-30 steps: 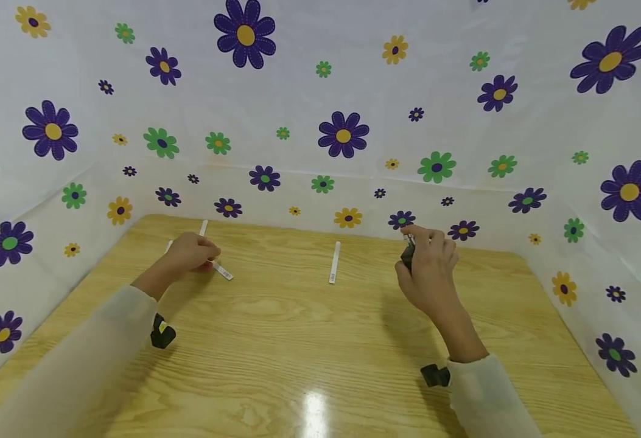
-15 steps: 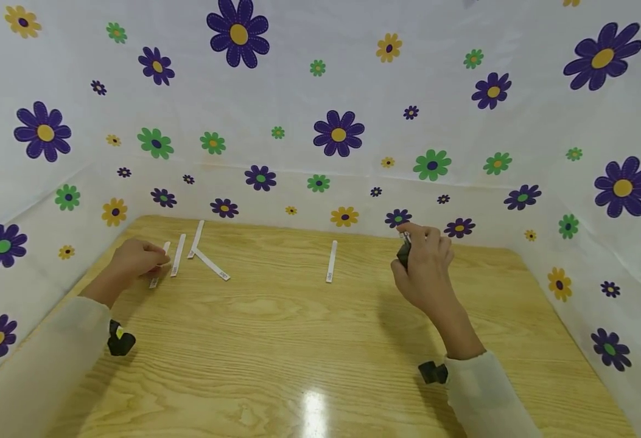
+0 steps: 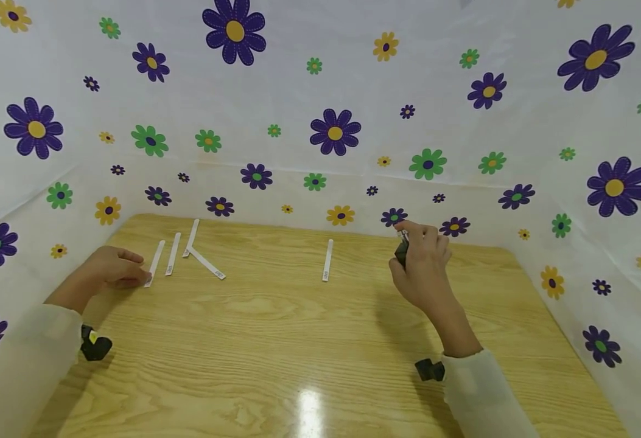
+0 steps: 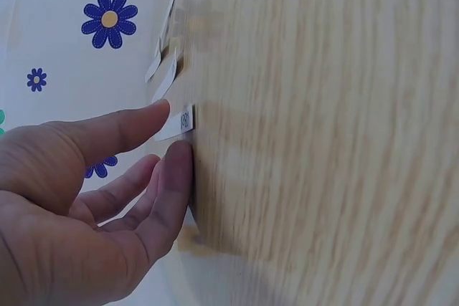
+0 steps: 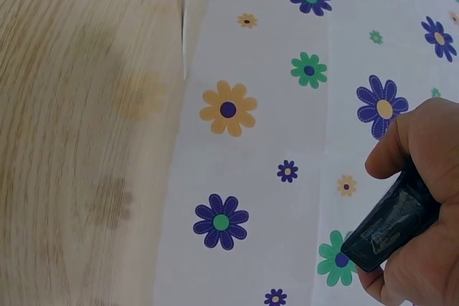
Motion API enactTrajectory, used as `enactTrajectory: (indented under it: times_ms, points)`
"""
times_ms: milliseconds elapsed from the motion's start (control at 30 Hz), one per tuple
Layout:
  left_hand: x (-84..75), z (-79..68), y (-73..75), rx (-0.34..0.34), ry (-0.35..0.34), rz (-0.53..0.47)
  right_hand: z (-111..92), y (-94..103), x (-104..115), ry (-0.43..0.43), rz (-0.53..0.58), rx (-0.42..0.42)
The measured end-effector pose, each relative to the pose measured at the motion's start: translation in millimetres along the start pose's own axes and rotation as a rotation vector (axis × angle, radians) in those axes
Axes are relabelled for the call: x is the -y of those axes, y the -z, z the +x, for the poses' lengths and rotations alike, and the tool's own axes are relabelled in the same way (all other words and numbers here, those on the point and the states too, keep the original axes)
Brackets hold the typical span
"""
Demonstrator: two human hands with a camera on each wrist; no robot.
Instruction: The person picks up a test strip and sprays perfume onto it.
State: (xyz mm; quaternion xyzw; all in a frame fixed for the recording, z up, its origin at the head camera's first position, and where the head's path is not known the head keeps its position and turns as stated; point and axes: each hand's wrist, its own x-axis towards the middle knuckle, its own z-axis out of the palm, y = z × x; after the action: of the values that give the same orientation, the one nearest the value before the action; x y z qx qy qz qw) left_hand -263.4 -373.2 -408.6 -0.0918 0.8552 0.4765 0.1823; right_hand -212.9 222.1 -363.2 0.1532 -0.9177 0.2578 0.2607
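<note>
My left hand point(image 3: 113, 269) is beside the near end of the leftmost white paper strip point(image 3: 156, 261). In the left wrist view the thumb and the bent fingers point(image 4: 178, 166) stand apart on either side of the labelled strip end point(image 4: 184, 121), not pinching it. Just right of it lie a second strip point(image 3: 173, 254), a third strip point(image 3: 193, 234) and a slanted strip point(image 3: 207, 263) that meets the third. My right hand point(image 3: 425, 264) grips a small black bottle point(image 5: 391, 223) with a silvery top, held up, the index finger at that top.
One separate labelled strip point(image 3: 328, 260) lies near the table's back middle. White flowered cloth point(image 3: 276, 79) stands behind and on both sides of the wooden table point(image 3: 265, 340). A black device hangs at each sleeve cuff.
My left hand has moved left, away from the slanted strip to the leftmost strip, and has uncovered the strips. The right hand keeps its hold on the bottle, almost unmoved.
</note>
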Motion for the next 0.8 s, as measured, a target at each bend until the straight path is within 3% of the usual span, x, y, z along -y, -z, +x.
enactTrajectory:
  times_ms: [200, 367, 667, 800]
  points:
    - [-2.4, 1.9, -6.1, 0.015, -0.016, 0.087, -0.3, 1.4, -0.6, 0.001, -0.001, 0.004]
    - [-7.8, -0.6, -11.1, -0.014, -0.031, 0.167, 0.8, 1.7, 0.0, 0.005, -0.007, 0.0]
    - [-5.3, 1.0, -12.4, -0.024, -0.021, 0.079, -0.1, 4.3, 0.7, 0.011, -0.005, -0.007]
    - [-3.9, 2.6, -12.9, -0.025, -0.023, 0.085, 0.6, 3.8, 0.5, 0.008, -0.005, -0.002]
